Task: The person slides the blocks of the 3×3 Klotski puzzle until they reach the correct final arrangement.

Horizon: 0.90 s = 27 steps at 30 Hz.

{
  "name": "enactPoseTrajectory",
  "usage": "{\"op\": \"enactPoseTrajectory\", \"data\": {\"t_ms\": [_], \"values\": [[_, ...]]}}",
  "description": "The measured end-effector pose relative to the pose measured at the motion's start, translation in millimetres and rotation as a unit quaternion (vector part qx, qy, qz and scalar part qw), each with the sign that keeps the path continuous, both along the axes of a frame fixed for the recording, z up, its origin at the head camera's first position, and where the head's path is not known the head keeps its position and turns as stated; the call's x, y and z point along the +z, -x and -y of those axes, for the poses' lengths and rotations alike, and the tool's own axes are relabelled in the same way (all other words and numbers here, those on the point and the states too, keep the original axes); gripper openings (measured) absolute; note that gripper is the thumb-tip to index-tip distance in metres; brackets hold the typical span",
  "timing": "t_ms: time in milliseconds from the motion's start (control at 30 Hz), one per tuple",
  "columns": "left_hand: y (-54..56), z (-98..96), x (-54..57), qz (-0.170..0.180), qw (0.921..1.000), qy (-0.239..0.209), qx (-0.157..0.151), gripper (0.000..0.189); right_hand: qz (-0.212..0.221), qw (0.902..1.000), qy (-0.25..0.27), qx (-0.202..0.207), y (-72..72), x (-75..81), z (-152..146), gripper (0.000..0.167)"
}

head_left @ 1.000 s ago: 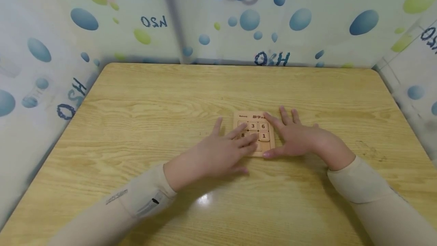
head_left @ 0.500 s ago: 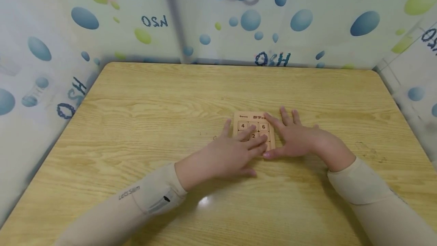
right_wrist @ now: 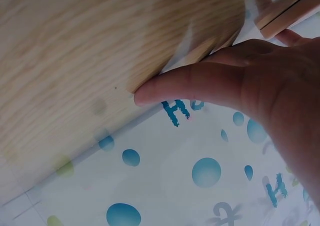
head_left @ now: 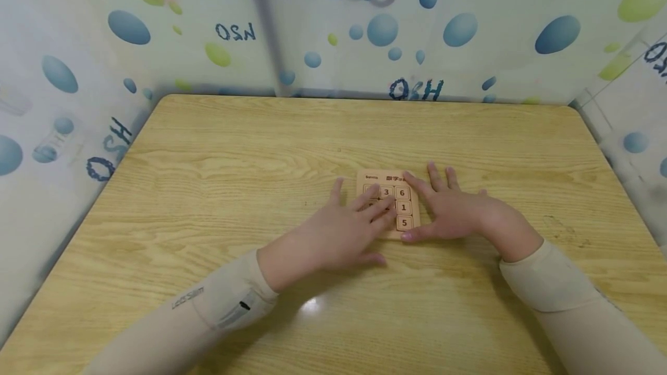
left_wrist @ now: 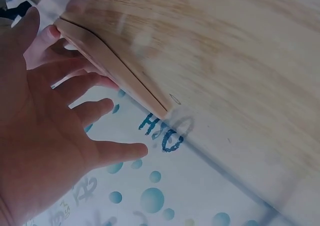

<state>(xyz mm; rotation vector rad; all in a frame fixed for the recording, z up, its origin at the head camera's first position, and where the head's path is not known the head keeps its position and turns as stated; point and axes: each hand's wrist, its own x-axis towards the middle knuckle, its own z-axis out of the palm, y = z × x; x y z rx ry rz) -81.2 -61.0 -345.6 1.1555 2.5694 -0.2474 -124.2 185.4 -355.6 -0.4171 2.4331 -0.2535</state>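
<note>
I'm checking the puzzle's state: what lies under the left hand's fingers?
The left hand rests its fingers on the puzzle, covering its left and middle tiles. Tiles 3, 6, 1 and 5 show; the covered numbers cannot be read.

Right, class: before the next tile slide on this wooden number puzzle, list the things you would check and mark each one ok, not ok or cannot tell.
1. Number puzzle lies flat on the table: ok.
2. Right hand rests flat against the puzzle's right edge to steady it: ok.
3. Left hand has straight fingers on the left tiles: ok.
4. Tiles 3, 6, 1 and 5 can be read: ok.
5. Where the empty slot lies: cannot tell, the left fingers cover that part.
6. Order of the hidden tiles: cannot tell.
</note>
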Motion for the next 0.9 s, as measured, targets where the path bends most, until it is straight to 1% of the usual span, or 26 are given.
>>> {"op": "enactPoseTrajectory", "data": {"t_ms": [333, 600, 733, 900], "values": [[-1.5, 8.3, -2.5, -0.005, 1.0, 0.0, 0.008, 0.087, -0.004, 1.0, -0.006, -0.003, 0.8, -1.2, 0, 0.132], [-3.6, 9.5, -3.2, 0.0, 0.9999, 0.006, 0.009, 0.089, -0.003, 1.0, -0.007, -0.002, 0.2, -0.3, 0, 0.131], [-6.9, 9.0, -4.1, -0.009, 0.9999, 0.012, 0.007, 0.089, -0.002, 1.0, -0.005, -0.002, -0.1, -0.3, 1, 0.131], [-14.3, 7.2, -3.4, -0.021, 0.9994, 0.026, 0.006, 0.09, -0.004, 1.0, -0.006, -0.002, -0.2, -0.1, 1, 0.131]]}}
